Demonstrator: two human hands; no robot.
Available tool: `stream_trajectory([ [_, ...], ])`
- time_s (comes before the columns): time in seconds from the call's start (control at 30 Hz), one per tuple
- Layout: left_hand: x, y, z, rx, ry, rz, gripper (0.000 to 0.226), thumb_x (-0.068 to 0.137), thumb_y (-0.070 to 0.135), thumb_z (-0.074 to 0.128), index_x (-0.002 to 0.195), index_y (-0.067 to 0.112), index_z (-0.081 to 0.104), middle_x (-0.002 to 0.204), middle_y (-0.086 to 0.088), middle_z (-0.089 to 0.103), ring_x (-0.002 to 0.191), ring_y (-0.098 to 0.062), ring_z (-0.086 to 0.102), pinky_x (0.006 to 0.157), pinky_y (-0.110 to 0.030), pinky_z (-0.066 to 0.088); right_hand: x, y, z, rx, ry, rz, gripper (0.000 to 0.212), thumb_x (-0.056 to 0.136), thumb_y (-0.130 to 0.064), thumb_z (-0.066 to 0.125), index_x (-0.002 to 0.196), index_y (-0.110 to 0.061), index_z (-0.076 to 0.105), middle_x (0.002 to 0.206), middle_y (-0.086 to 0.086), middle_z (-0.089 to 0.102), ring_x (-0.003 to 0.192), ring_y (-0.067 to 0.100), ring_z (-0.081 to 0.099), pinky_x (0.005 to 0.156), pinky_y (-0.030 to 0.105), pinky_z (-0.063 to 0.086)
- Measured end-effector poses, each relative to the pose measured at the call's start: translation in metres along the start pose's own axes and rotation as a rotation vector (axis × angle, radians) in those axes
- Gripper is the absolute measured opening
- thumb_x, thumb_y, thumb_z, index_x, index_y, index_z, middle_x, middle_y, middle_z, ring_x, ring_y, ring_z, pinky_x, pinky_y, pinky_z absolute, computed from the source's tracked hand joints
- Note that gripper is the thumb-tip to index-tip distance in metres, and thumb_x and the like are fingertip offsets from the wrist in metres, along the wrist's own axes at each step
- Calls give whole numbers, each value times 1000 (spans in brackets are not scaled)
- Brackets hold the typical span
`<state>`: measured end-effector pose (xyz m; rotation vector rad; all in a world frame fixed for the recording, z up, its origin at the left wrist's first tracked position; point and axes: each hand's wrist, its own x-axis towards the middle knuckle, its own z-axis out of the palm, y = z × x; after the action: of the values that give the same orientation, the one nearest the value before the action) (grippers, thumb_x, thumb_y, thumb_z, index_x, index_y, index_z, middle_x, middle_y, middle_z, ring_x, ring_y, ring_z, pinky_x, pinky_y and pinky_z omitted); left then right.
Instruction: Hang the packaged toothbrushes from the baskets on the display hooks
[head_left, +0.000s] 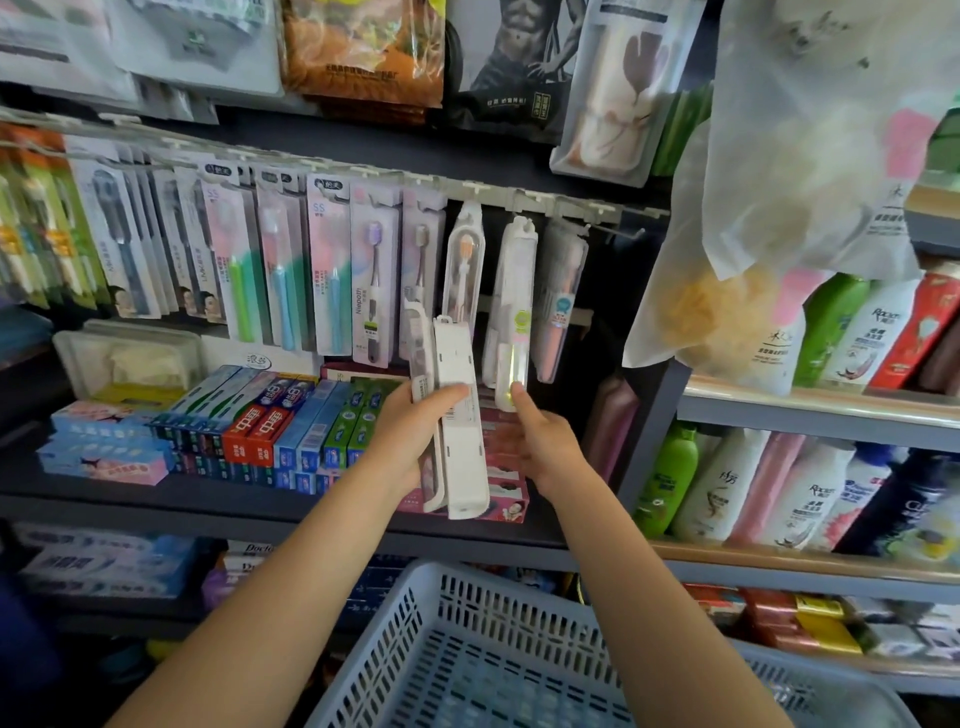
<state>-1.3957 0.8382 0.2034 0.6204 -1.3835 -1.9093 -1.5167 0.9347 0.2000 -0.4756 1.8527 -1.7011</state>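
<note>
Sitting nearest the camera, a pale blue slotted basket (467, 649) fills the bottom of the view, its inside bare where it shows. Both forearms reach over it toward the shelving.

Beyond the basket, the left hand (410, 441) grips a small stack of white toothbrush packs (460, 415), fingers wrapped round the front and clamped on them at about mid-length; the packs stand nearly upright, backs toward the camera, their lower ends hanging below the hand. Just to the right, the right hand (545, 441) is raised with its fingers loosely extended and holding nothing; the index fingertip touches the bottom end of a hanging white pack (511, 312) with a green-and-pink brush inside.

That pack hangs from the hook rail (519, 200) behind, between another clear-fronted pack with an orange brush (462, 260) on its left and a pack with a pink brush (561, 291) on its right. Further left along the same rail hang rows of carded toothbrushes (280, 260).

On the shelf below and behind the hands lie stacked toothpaste boxes (260, 421) in blue, red and green. On the shelves at far right stand shampoo bottles (727, 488), with bagged bath sponges (727, 291) hanging above them.
</note>
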Motion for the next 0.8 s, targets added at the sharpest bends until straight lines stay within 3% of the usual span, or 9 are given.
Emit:
stream_trajectory([
  [0.07, -1, -5, 2, 12, -1, -10, 16, 90, 15, 73, 105, 21, 72, 98, -5, 78, 89, -22, 75, 71, -35, 59, -3, 13, -4, 24, -2, 38, 50, 95, -51, 63, 110, -4, 67, 78, 10, 72, 60, 20, 71, 64, 36, 62],
  [0.13, -2, -9, 3, 19, 13, -8, 15, 89, 15, 74, 102, 22, 73, 97, -5, 78, 89, -22, 75, 76, -38, 58, -8, 19, -6, 52, -16, 34, 49, 96, -48, 62, 113, -2, 66, 83, 12, 71, 62, 21, 70, 60, 33, 58],
  [0.23, -4, -9, 6, 21, 23, 18, 17, 88, 14, 75, 103, 21, 73, 95, -2, 79, 87, -20, 75, 75, -36, 58, -16, 20, -9, 36, -107, -30, 50, 98, -51, 58, 115, -4, 66, 95, 18, 73, 79, 27, 71, 69, 35, 59],
  [0.4, -13, -5, 10, -35, 17, 57, 18, 88, 15, 76, 106, 16, 72, 99, -6, 78, 89, -23, 76, 75, -37, 60, -51, 15, -9, 41, -479, -64, 49, 103, -49, 47, 130, -12, 66, 119, 9, 74, 111, 27, 70, 97, 42, 55],
  [0.47, -15, -5, 10, -15, 14, 67, 20, 88, 16, 76, 108, 16, 72, 100, -6, 78, 90, -24, 76, 74, -37, 60, -58, 14, -9, 17, -528, -99, 41, 103, -38, 52, 125, -7, 66, 112, 12, 75, 103, 30, 71, 94, 44, 56],
  [0.57, -17, -5, 9, 68, 38, 92, 19, 87, 18, 77, 105, 16, 73, 99, -5, 78, 93, -26, 74, 75, -39, 59, -66, 9, -7, 16, -502, -179, 25, 102, -28, 56, 116, -9, 64, 87, 14, 71, 66, 27, 67, 58, 34, 55],
  [0.63, -19, -4, 8, 96, 45, 97, 17, 86, 18, 79, 102, 16, 73, 96, -3, 78, 93, -24, 74, 80, -38, 59, -67, 7, -8, 1, -436, -253, 18, 102, -31, 57, 115, -20, 63, 76, 13, 68, 52, 27, 59, 49, 31, 48],
  [0.73, -24, 0, 8, 61, -25, 59, 21, 85, 25, 80, 103, 17, 74, 95, -4, 79, 92, -26, 75, 79, -40, 60, -62, 8, -9, -109, -312, -329, 55, 102, -57, 45, 115, -6, 62, 62, 6, 58, 47, 18, 47, 49, 30, 38],
  [0.8, -26, 0, 9, 64, -68, 46, 24, 83, 29, 81, 105, 19, 75, 100, -6, 78, 96, -27, 75, 89, -47, 58, -57, 8, -10, -157, -213, -325, 62, 104, -59, 32, 112, -7, 66, 67, -10, 61, 55, 5, 55, 59, 26, 42],
])
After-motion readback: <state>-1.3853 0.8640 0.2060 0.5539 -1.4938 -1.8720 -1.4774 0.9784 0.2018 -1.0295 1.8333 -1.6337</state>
